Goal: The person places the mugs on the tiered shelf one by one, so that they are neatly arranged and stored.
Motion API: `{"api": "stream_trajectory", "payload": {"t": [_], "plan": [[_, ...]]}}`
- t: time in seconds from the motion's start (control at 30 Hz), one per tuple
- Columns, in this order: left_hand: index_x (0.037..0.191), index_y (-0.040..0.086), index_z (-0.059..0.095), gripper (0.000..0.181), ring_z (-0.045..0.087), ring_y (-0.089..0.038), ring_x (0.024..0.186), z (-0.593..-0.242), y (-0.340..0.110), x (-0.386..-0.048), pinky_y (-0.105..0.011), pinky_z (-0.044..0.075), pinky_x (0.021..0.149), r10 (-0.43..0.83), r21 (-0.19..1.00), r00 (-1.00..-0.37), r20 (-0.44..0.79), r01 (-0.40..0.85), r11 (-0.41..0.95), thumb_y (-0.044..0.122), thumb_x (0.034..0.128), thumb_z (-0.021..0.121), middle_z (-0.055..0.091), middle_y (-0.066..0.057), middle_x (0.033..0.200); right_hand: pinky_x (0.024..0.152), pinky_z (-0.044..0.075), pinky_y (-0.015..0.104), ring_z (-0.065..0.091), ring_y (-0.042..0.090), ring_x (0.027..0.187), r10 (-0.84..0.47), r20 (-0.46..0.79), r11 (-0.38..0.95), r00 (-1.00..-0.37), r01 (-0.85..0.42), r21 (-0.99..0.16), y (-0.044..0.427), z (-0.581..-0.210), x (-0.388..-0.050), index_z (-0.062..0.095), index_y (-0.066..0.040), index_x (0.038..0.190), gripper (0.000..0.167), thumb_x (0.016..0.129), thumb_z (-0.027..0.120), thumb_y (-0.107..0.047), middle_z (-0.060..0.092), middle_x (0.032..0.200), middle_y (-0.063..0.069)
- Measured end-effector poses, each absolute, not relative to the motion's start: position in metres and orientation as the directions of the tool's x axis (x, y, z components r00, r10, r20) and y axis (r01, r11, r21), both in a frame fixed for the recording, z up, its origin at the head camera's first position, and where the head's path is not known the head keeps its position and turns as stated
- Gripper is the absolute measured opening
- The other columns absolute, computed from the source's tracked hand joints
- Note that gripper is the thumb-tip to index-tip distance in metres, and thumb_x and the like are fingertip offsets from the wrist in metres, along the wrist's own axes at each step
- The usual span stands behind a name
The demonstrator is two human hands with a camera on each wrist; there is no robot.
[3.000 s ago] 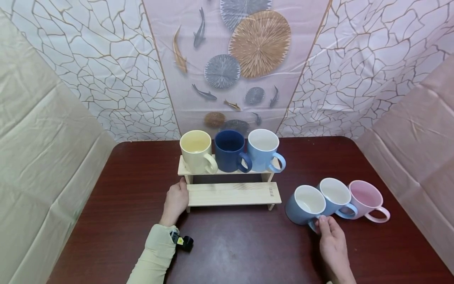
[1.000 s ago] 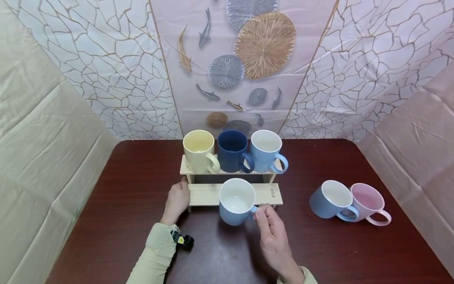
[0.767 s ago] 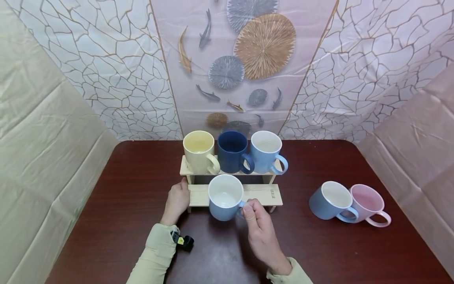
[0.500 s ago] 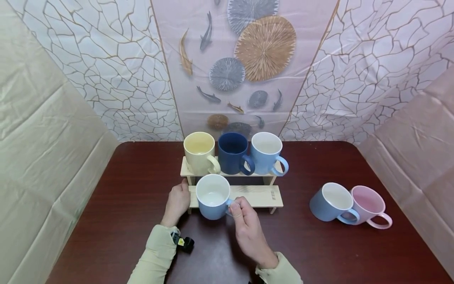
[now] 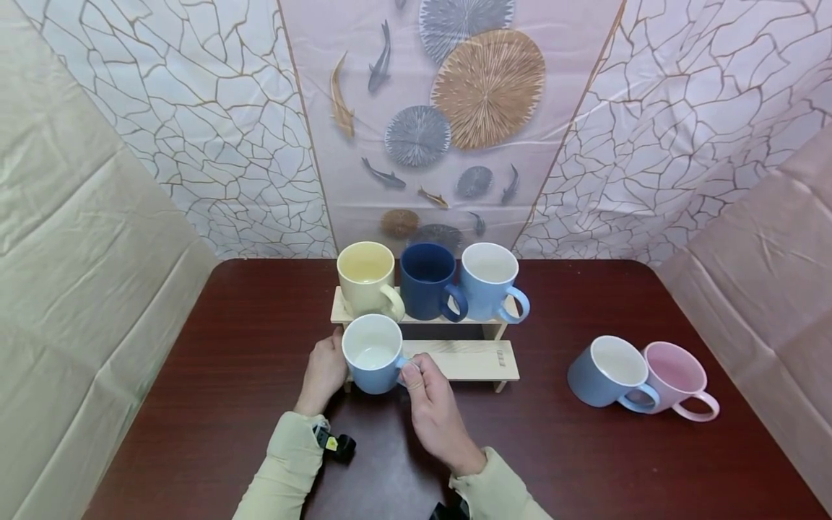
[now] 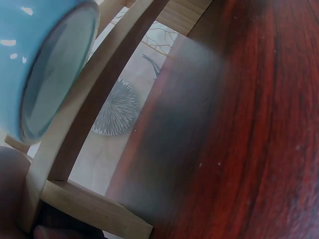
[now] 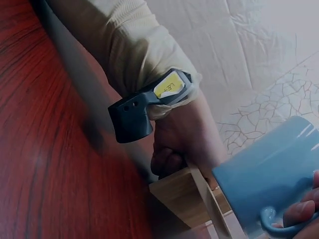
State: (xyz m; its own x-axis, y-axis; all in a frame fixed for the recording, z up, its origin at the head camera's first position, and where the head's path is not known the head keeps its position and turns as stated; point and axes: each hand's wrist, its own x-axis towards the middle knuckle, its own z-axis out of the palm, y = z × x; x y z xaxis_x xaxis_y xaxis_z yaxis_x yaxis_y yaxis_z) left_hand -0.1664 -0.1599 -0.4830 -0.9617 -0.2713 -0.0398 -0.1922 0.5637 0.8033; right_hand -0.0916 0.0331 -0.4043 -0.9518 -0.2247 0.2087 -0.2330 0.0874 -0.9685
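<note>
Beyond the left hand [image 5: 325, 368] and the right hand [image 5: 434, 412] hangs a fabric backdrop [image 5: 676, 108], white with cracked lines and a middle panel of fish and round leaf shapes. Under both hands spreads a dark red-brown table [image 5: 214, 390]. Next in size is the two-tier wooden stand [image 5: 461, 360], its left end in the left hand's grasp, the lower shelf running off past the right hand's fingertips. Pale padded sleeves reach in from the near edge, the left sleeve [image 5: 279, 462] slanting up and inward to its hand, the right sleeve [image 5: 497, 487] angled across toward the left. Of the mugs, the held light blue mug [image 5: 370, 372] is just beside the left hand, at the left end of the lower shelf; its underside shows in the left wrist view, and I cannot tell whether it touches the wood. Farther out from the hands, on the top shelf, stand a yellow mug [image 5: 360, 292], a navy mug [image 5: 422, 292] and a light blue mug, white inside [image 5: 481, 295]. Well to the right of the right hand, a dusty blue mug [image 5: 594, 379] and a pink mug [image 5: 676, 375] sit close together on the table. The left hand's fingers curl round the stand's end; the right hand, thumb uppermost, pinches the small mug handle [image 7: 279, 231]
</note>
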Motion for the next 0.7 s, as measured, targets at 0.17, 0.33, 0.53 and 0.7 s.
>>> {"api": "stream_trajectory", "payload": {"t": [0.17,0.33,0.53,0.7], "plan": [[0.078,0.001,0.067,0.056,0.065,-0.033,0.084,-0.482,-0.160,-0.165,-0.051,0.049,0.074,-0.258,0.809,-0.966,-0.021,-0.168,0.563,0.032,0.1068,0.030,0.069,-0.018,0.085,0.074,0.036,0.026,0.045,0.022,0.079,-0.223,0.211,0.088,-0.952,-0.236,-0.968,0.029,-0.405,-0.093,0.048,0.005,0.087,0.020,0.104,0.043,-0.006,0.046,0.083,0.010],[0.080,0.001,0.068,0.056,0.065,-0.034,0.088,-0.483,-0.160,-0.166,-0.052,0.049,0.076,-0.265,0.810,-0.964,-0.028,-0.177,0.558,0.033,0.1065,0.030,0.069,-0.020,0.089,0.075,0.036,0.027,0.045,0.019,0.080,-0.223,0.199,0.099,-0.954,-0.226,-0.969,0.028,-0.408,-0.096,0.048,0.007,0.089,0.021,0.104,0.042,-0.006,0.047,0.085,0.019],[0.083,-0.001,0.069,0.057,0.065,-0.037,0.091,-0.485,-0.161,-0.166,-0.054,0.048,0.077,-0.271,0.811,-0.962,-0.025,-0.178,0.558,0.032,0.1063,0.030,0.068,-0.023,0.092,0.076,0.037,0.028,0.046,0.019,0.081,-0.221,0.181,0.132,-0.958,-0.213,-0.968,0.027,-0.408,-0.098,0.048,0.009,0.091,0.023,0.105,0.040,-0.007,0.047,0.088,0.023],[0.085,-0.002,0.068,0.057,0.064,-0.032,0.089,-0.485,-0.163,-0.168,-0.050,0.048,0.080,-0.262,0.832,-0.963,-0.056,-0.190,0.522,0.034,0.1069,0.029,0.068,-0.020,0.090,0.075,0.037,0.029,0.046,0.024,0.082,-0.225,0.166,0.132,-0.960,-0.199,-0.971,0.027,-0.418,-0.104,0.049,0.004,0.091,0.020,0.105,0.039,-0.008,0.046,0.087,0.016]]}}
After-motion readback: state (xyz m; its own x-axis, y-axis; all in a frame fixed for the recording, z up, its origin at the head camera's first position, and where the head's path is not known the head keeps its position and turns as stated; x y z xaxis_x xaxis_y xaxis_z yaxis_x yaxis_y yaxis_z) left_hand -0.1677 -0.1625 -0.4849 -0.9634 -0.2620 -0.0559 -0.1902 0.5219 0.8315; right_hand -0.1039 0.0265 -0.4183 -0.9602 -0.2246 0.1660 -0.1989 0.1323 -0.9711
